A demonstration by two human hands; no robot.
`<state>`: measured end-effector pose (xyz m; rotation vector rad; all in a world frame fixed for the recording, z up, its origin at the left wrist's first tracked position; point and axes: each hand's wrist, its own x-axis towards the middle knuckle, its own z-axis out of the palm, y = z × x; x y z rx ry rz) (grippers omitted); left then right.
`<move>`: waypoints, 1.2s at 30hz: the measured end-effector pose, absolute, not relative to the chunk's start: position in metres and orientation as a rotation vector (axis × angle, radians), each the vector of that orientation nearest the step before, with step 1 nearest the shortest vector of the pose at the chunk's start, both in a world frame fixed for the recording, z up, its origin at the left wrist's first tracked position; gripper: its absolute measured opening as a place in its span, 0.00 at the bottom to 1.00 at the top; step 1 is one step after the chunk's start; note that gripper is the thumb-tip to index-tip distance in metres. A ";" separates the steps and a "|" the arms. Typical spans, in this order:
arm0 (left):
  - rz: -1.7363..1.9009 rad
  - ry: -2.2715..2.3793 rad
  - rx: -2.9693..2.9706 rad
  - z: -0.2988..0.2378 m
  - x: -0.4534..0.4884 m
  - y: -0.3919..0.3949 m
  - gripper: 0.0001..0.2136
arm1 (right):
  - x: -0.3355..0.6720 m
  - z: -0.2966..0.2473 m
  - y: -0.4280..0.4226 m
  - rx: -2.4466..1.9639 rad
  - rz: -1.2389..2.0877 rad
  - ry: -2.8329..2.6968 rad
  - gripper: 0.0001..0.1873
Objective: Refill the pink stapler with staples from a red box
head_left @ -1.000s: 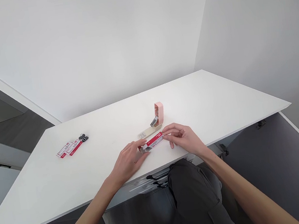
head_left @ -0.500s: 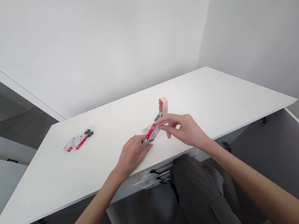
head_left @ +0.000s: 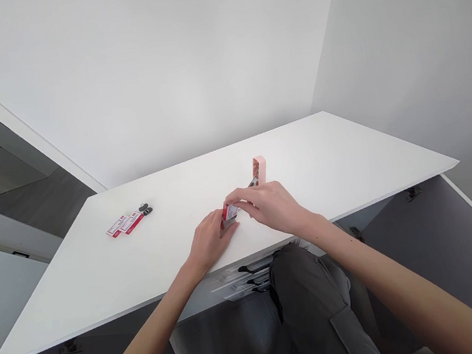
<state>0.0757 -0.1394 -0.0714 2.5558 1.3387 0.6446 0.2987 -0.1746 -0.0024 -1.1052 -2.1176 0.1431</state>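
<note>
Both my hands meet over the white table, on a small red-and-white printed card [head_left: 231, 210]. My left hand [head_left: 208, 239] rests on the tabletop with fingers and thumb closed around the card's lower left end. My right hand [head_left: 273, 206] pinches its upper edge from the right, hiding part of it. Something greyish shows beneath the card by the left thumb; I cannot make out what. Just behind my right hand stands a pink holder-like object [head_left: 261, 169], its lower part covered by the hand. A small dark, shiny piece [head_left: 254, 182] sits against it.
At the left of the table [head_left: 169, 204] lie two overlapping red-and-white cards [head_left: 130, 222] beside small black objects [head_left: 145, 208]. A white wall rises behind. Below the front edge are drawers with black handles [head_left: 253, 268] and my knee in grey trousers [head_left: 308, 290].
My right hand has moved left and down along the card, covering more of it. The card has shifted slightly left and shows less of its face. My left hand stays nearly in place.
</note>
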 end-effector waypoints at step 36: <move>0.802 1.195 2.220 -0.051 0.073 -0.144 0.15 | 0.326 -0.025 -0.169 -1.093 0.926 -1.311 0.15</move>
